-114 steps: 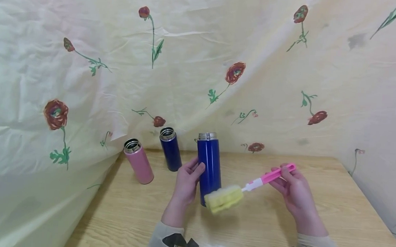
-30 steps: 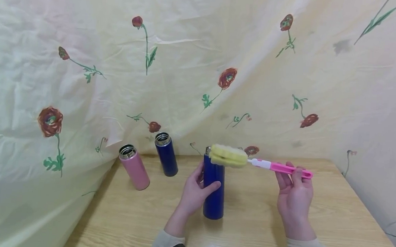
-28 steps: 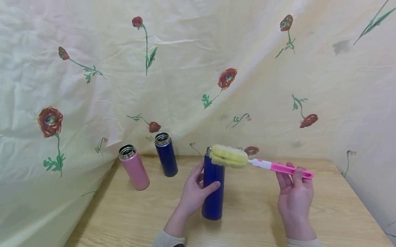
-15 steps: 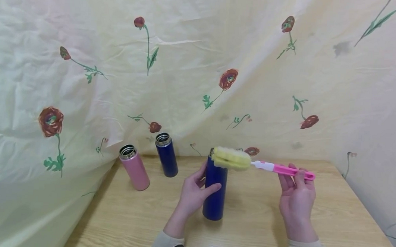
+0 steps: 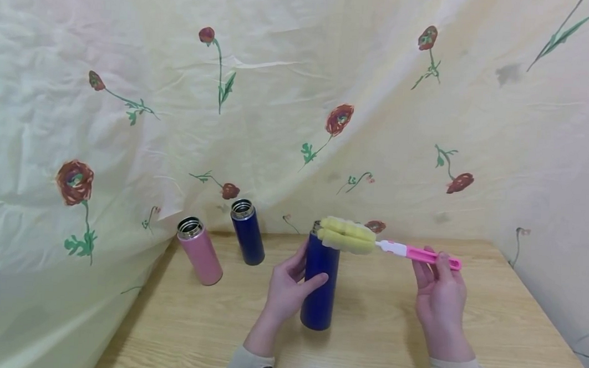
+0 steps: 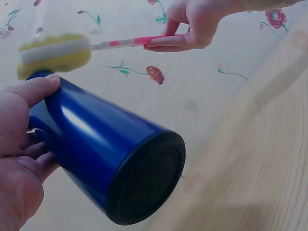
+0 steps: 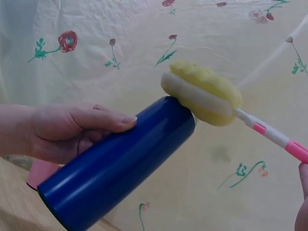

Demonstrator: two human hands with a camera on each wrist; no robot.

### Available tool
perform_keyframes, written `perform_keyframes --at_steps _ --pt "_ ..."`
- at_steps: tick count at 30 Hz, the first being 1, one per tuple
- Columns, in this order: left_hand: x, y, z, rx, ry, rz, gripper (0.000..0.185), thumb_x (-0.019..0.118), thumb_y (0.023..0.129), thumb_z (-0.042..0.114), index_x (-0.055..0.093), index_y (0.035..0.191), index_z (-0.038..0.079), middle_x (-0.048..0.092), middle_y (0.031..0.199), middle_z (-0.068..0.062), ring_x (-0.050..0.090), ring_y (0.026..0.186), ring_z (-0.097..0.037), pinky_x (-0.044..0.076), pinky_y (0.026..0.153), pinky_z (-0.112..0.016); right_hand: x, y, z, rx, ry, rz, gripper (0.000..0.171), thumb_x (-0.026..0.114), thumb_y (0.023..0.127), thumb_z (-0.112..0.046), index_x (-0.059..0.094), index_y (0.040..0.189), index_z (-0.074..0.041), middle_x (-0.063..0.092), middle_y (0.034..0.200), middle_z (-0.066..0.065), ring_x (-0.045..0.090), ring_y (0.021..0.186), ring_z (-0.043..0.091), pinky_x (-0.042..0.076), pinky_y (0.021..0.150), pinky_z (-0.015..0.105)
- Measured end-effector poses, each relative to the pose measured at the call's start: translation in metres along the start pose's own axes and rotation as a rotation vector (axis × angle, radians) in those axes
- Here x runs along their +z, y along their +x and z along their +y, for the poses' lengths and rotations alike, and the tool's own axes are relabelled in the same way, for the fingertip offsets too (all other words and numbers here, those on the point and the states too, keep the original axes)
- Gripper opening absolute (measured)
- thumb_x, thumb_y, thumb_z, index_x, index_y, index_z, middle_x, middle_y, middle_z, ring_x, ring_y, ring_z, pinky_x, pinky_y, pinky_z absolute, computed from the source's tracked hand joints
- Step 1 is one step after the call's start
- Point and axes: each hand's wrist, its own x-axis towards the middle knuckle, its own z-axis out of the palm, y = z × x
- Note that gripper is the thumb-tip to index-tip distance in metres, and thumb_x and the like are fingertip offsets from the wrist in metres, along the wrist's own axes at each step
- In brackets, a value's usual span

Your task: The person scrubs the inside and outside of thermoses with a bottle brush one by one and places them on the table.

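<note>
In the head view my left hand grips a tall blue metal bottle round its upper half, thumb across the front. Its dark base shows in the left wrist view, so the bottle is off the table. By its handle, my right hand pinches a pink-and-white bottle brush. The brush's yellow and white sponge head lies across the bottle's top end and seems to touch it in the right wrist view. Most of the bottle's steel neck is hidden behind the sponge.
A pink bottle and a shorter dark blue bottle, both lidless, stand at the back left of the wooden table. A flower-print cloth hangs behind the table and along its sides.
Since the oldest frame, the brush has risen from the bottle's base to its top end and become nearly level. Over the last second, the sponge has shifted slightly and turned.
</note>
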Motion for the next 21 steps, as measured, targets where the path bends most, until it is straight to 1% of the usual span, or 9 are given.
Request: perform_keyframes --at_steps 5,8,11,17,21 --pt "0.0005 -0.0002 -0.0021 -0.015 -0.036 -0.009 0.078 0.082 0.094 0.008 0.044 0.161 0.004 0.054 0.157 -0.013 0.054 0.143 -0.029 0.045 0.117 -0.041 -0.0027 0.0007 -0.0034 0.037 -0.034 -0.056 0.016 0.065 0.107 -0.014 0.056 0.115 -0.004 0.071 0.11 0.013 0.078 0.105 0.026 0.057 0.1 0.035" --pt "0.0004 0.0005 -0.0032 -0.026 -0.083 -0.012 0.077 0.081 0.095 0.005 0.042 0.161 0.0 0.053 0.157 -0.018 0.054 0.143 -0.032 0.048 0.114 -0.039 -0.0028 0.0005 -0.0045 0.054 -0.043 -0.071 0.016 0.065 0.107 -0.014 0.057 0.115 -0.004 0.071 0.11 0.012 0.078 0.106 0.026 0.057 0.1 0.034" --pt "0.0003 0.0013 -0.003 -0.046 -0.122 -0.01 0.077 0.08 0.096 0.004 0.039 0.162 -0.001 0.052 0.157 -0.02 0.054 0.142 -0.035 0.05 0.112 -0.037 -0.0027 0.0004 -0.0048 0.058 -0.064 -0.08 0.017 0.066 0.106 -0.016 0.057 0.116 -0.005 0.071 0.111 0.011 0.078 0.106 0.025 0.057 0.101 0.034" --pt "-0.0003 0.0009 -0.001 -0.068 -0.143 0.013 0.078 0.08 0.097 0.007 0.038 0.163 0.001 0.051 0.158 -0.019 0.054 0.142 -0.035 0.052 0.109 -0.035 -0.0051 0.0008 -0.0048 0.053 -0.108 -0.102 0.014 0.061 0.109 -0.016 0.054 0.115 -0.006 0.068 0.109 0.01 0.078 0.104 0.024 0.057 0.1 0.035" --pt "0.0003 0.0009 0.001 -0.088 -0.186 0.018 0.078 0.08 0.097 0.008 0.038 0.163 0.001 0.049 0.16 -0.019 0.054 0.142 -0.035 0.053 0.109 -0.036 -0.0092 0.0045 -0.0063 0.071 -0.127 -0.128 0.011 0.059 0.11 -0.015 0.054 0.111 -0.005 0.067 0.107 0.01 0.078 0.101 0.025 0.058 0.099 0.035"
